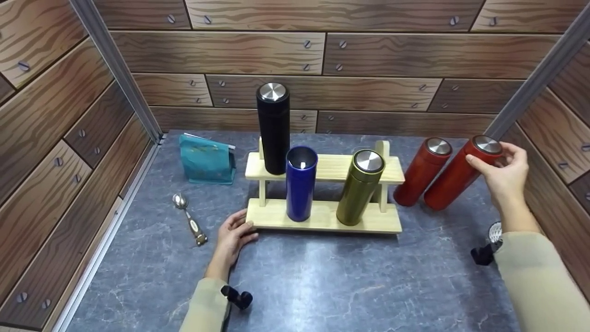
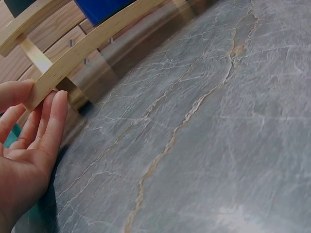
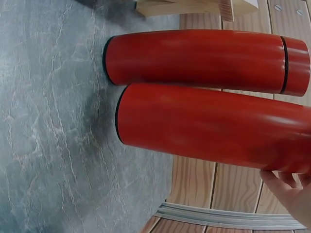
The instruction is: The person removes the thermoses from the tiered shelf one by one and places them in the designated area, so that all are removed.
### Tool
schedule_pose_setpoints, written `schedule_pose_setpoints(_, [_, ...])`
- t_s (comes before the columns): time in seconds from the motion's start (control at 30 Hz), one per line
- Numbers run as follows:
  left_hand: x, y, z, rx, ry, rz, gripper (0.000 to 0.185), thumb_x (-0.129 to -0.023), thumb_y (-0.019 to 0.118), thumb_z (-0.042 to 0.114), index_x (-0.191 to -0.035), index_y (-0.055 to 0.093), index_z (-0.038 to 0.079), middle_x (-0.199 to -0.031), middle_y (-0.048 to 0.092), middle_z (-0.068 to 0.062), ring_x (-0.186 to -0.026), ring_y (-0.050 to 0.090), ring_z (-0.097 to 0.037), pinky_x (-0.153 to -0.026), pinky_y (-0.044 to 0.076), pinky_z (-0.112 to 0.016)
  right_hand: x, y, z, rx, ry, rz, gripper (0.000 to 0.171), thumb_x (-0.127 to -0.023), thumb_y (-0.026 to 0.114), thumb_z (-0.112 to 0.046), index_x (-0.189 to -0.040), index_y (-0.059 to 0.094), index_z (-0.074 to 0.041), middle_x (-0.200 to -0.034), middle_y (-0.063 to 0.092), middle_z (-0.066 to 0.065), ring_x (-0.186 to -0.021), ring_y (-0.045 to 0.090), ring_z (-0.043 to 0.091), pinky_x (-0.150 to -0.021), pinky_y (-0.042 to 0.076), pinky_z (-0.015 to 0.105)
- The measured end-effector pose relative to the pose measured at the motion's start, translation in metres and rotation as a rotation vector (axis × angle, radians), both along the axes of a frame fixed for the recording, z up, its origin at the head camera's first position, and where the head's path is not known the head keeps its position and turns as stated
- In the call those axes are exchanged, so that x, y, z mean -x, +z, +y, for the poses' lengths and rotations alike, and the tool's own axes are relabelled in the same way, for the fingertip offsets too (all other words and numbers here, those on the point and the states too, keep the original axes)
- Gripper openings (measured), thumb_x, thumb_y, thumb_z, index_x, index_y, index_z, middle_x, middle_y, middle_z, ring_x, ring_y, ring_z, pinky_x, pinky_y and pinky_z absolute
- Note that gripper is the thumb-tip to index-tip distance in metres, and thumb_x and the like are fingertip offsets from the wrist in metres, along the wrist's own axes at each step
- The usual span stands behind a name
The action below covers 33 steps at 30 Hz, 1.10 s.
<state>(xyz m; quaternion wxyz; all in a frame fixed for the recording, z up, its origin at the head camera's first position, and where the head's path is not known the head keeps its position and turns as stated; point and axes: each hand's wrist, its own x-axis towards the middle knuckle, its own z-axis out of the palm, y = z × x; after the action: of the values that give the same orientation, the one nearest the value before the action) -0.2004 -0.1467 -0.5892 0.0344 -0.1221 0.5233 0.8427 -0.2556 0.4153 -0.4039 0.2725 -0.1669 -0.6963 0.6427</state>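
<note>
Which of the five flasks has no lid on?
The blue flask on the rack's lower shelf: its mouth is open, while the black, green and both red ones carry silver caps.

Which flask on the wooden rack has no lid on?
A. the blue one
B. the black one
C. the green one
A: the blue flask on the lower shelf of the wooden rack shows an open mouth, while the black flask and the green flask carry silver caps.

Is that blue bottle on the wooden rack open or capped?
Open. The blue bottle has no steel cap; the head view looks down into its dark, shiny inside, unlike the capped green bottle beside it.
</note>
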Motion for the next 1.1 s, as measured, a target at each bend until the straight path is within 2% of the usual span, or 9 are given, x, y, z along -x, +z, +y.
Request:
schedule_pose_setpoints(0.1, [0.001,0.000,0.000,0.005,0.006,-0.018,0.052,-0.081,0.066,-0.003,-0.129,0.049,0.002,-0.116,0.054,-0.016,-0.082,0.062,-0.025,-0.068,0.057,-0.040,0.004,-0.002,-0.001,0.032,0.000,-0.008,0.068,-0.061,0.083,0.004,-0.116,0.048,-0.016,-0.108,0.050,-0.005,-0.106,0.048,0.015,-0.096,0.038,0.023])
schedule_pose_setpoints(0.17, [0.002,0.000,0.000,0.011,0.007,-0.022,0.052,-0.081,0.067,-0.002,-0.129,0.049,0.003,-0.116,0.054,-0.016,-0.082,0.062,-0.025,-0.069,0.057,-0.040,0.007,-0.004,-0.002,0.043,0.001,-0.011,0.069,-0.062,0.082,0.004,-0.117,0.047,-0.016,-0.108,0.049,-0.005,-0.108,0.048,0.015,-0.098,0.038,0.023])
schedule_pose_setpoints(0.37, [0.003,-0.001,0.001,0.012,0.012,-0.023,0.053,-0.081,0.066,-0.003,-0.130,0.048,0.002,-0.115,0.054,-0.016,-0.082,0.062,-0.025,-0.069,0.057,-0.040,0.012,-0.011,-0.006,0.070,0.002,-0.019,0.068,-0.063,0.082,0.003,-0.117,0.045,-0.016,-0.108,0.048,-0.004,-0.101,0.047,0.012,-0.085,0.041,0.018])
schedule_pose_setpoints(0.6, [0.000,-0.002,0.001,0.007,0.011,-0.026,0.053,-0.081,0.067,-0.003,-0.131,0.047,0.001,-0.114,0.055,-0.016,-0.081,0.062,-0.024,-0.069,0.057,-0.040,0.015,-0.021,-0.007,0.048,-0.009,-0.045,0.071,-0.063,0.082,0.003,-0.121,0.045,-0.017,-0.114,0.047,-0.004,-0.104,0.045,0.012,-0.095,0.039,0.025])
schedule_pose_setpoints(0.97, [0.001,-0.002,0.002,0.016,0.017,-0.039,0.053,-0.081,0.067,-0.003,-0.130,0.048,0.001,-0.114,0.055,-0.016,-0.082,0.062,-0.025,-0.069,0.057,-0.040,0.017,-0.030,-0.009,0.011,-0.010,-0.059,0.069,-0.065,0.081,0.002,-0.121,0.045,-0.016,-0.114,0.047,-0.003,-0.103,0.046,0.012,-0.096,0.039,0.025])
schedule_pose_setpoints(1.1, [0.001,-0.001,0.001,0.016,0.012,-0.021,0.053,-0.081,0.066,-0.003,-0.130,0.048,0.001,-0.114,0.055,-0.016,-0.083,0.062,-0.025,-0.069,0.057,-0.039,0.018,-0.031,-0.010,-0.013,0.010,-0.055,0.070,-0.065,0.080,0.004,-0.122,0.044,-0.015,-0.114,0.047,-0.003,-0.102,0.047,0.012,-0.090,0.041,0.021])
